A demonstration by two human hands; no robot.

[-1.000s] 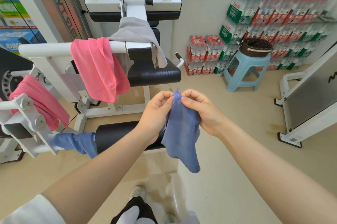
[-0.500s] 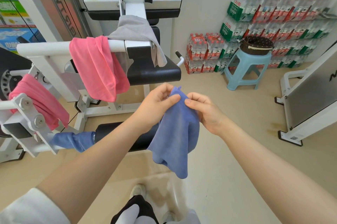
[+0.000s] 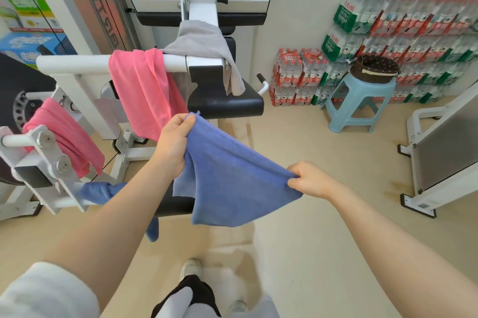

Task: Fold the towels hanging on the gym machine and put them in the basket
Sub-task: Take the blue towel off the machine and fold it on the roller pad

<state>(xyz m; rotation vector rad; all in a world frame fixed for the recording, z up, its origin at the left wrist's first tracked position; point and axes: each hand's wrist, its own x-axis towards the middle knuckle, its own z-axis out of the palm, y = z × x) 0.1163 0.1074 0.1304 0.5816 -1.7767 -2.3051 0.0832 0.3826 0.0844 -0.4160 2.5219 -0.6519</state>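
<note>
The blue towel (image 3: 232,183) was pinched at its top edge by the left hand (image 3: 173,141) and right hand (image 3: 310,180); uneven tension could have skewed the fold.

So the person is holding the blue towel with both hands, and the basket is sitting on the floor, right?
Not quite. Both hands, left hand and right hand, do hold the blue towel, but the basket sits on the light blue stool, not on the floor. The head view shows it.
</note>
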